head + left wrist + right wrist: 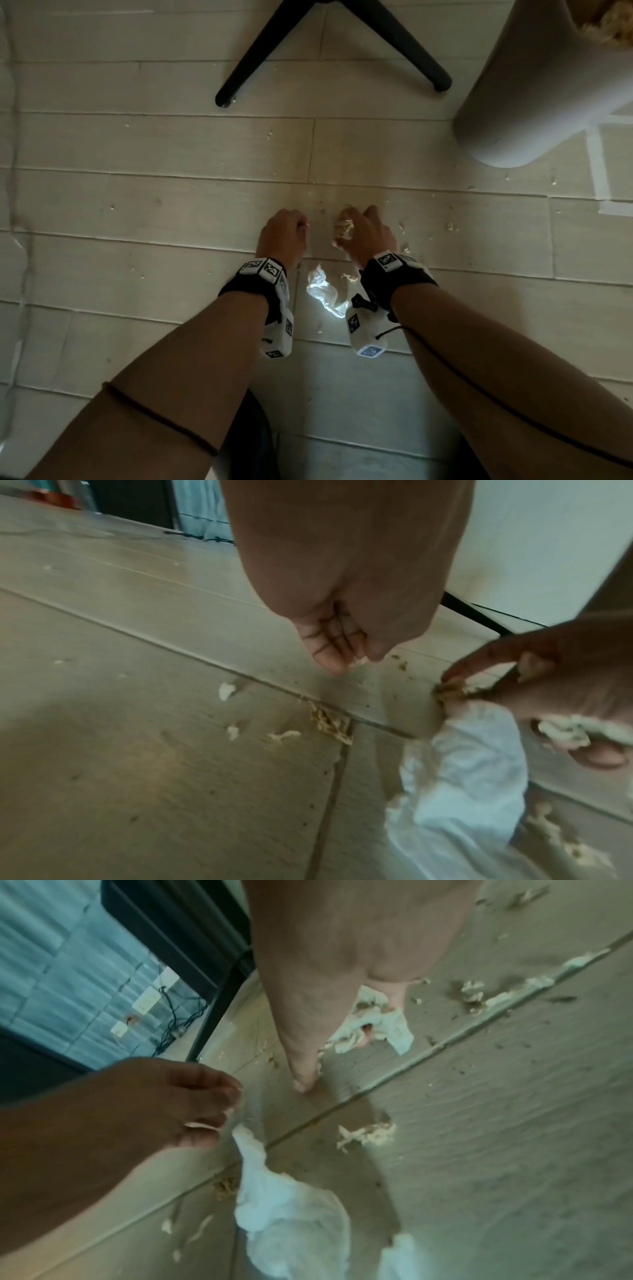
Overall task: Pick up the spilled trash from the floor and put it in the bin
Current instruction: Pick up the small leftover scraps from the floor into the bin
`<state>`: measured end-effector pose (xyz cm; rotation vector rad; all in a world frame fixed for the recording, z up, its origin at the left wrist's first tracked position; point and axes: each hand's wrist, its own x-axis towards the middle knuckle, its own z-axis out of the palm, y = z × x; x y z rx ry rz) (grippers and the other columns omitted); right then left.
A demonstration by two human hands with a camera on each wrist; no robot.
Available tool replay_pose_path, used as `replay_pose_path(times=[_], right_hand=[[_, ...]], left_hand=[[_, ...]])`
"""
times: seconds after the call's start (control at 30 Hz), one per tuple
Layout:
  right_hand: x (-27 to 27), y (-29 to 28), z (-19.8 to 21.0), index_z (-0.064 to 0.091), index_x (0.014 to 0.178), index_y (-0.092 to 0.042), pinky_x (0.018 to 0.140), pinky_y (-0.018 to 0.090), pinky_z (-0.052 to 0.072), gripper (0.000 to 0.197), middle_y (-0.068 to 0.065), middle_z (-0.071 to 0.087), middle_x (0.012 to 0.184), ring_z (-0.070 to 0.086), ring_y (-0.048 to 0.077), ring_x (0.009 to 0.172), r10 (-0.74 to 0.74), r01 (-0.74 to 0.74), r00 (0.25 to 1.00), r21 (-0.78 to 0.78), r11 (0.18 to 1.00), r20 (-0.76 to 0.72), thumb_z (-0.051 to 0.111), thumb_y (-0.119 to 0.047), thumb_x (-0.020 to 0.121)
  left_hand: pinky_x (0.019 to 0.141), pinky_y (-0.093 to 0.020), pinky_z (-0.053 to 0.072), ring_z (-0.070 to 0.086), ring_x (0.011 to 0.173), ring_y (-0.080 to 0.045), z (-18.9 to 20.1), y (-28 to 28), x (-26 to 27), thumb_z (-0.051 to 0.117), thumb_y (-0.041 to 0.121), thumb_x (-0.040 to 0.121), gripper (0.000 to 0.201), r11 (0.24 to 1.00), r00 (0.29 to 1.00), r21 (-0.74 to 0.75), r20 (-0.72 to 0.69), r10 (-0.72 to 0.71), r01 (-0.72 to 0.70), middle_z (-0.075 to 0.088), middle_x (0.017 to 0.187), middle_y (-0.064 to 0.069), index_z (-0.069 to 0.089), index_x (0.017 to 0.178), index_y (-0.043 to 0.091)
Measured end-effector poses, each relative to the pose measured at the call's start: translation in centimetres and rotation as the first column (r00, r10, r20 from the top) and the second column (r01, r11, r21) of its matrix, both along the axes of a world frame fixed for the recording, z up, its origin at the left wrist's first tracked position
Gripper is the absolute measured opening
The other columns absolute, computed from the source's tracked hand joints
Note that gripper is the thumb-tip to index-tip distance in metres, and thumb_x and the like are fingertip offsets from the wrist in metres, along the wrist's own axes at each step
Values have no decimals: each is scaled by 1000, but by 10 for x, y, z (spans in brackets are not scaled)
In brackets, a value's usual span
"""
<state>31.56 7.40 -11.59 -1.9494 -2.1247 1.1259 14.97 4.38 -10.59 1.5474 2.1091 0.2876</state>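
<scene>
**Pale planks, small scraps: gathering the last of the spill**

Pale floor boards point(137, 144) are filling the head view. Both hands are working low at the middle: the right hand point(363, 229) is curling around a wad of yellowish scraps point(344, 226), while the left hand point(284, 233) is bunching its fingers, seemingly pinching a crumb. A crumpled white tissue point(325, 291) is lying just nearer, between the wrists. The grey bin point(534, 85) is standing far right, well apart.

From the left wrist, fingertips point(329, 661) are closing on a pale fleck; a flaky clump point(330, 723) is sitting at the board seam, near the tissue point(472, 791).

From the right wrist, the fingers point(397, 999) are clutching torn paper point(377, 1020).

Judging by this, pinching crumbs singly is going slowly; sweeping loose bits onto the tissue and lifting it bundled would likely be spilling less on the way to the bin.
</scene>
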Motion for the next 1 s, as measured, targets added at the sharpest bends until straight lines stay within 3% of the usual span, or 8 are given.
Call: replay_pose_path(times=[0.2,0.43,0.57,0.63,0.7,0.73,0.87,1.0], right_hand=[[-4,1,2,61,106,-14,78,40,48,16,10,52,115,62,38,94,34,-34,999,23,999,10,55,-18,91],[-10,-16,11,55,89,-26,72,35,50,18,2,65,94,63,31,85,69,-72,991,-22,997,-114,48,-10,86],[-19,-43,13,61,104,-26,74,31,45,17,-3,63,106,63,25,96,144,-155,972,-46,987,-185,56,-24,88],[-21,-60,9,56,118,-29,81,33,49,38,-2,58,119,60,24,106,218,-230,963,-62,971,-158,67,-44,84],[-20,-76,5,49,130,-30,89,39,51,62,1,51,132,54,25,116,325,-328,944,-85,941,-53,75,-50,78],[-19,-81,3,49,132,-28,88,39,51,62,2,49,133,53,25,118,352,-352,936,-72,933,-10,76,-45,79],[-15,-82,1,65,111,-19,74,31,43,22,2,52,117,56,24,106,296,-296,955,26,955,-16,60,-10,91],[-6,-67,7,71,91,-15,72,27,39,19,6,55,102,59,28,90,146,-148,984,-10,989,-106,55,-5,89]], left_hand=[[85,-42,47,59,101,-39,2,-32,-32,52,10,94,14,961,967,109,12,256,-256,57,112,-18,62,103,7],[82,-44,48,59,98,-41,-5,-77,-26,57,8,86,15,979,978,44,-53,203,-200,56,112,-19,64,99,8],[82,-44,48,58,100,-41,-5,-80,-12,57,12,86,16,978,976,16,-53,210,-209,56,111,-18,65,100,10],[84,-43,48,58,103,-39,-3,-78,-7,58,17,87,22,990,989,-21,-49,141,-142,56,113,-17,64,107,11],[88,-43,49,58,107,-37,0,-75,-1,59,21,88,30,996,997,-52,-44,68,-70,56,118,-15,62,117,14],[89,-42,50,58,109,-35,1,-74,1,58,22,89,31,997,998,-58,-39,42,-44,57,119,-14,62,119,16],[91,-40,50,62,105,-31,2,-72,3,55,18,92,25,998,999,-68,-34,-12,10,63,115,-10,71,111,20],[91,-36,49,64,104,-32,6,-66,7,60,15,89,22,995,1000,-100,-16,-7,6,69,112,-9,76,104,18]])
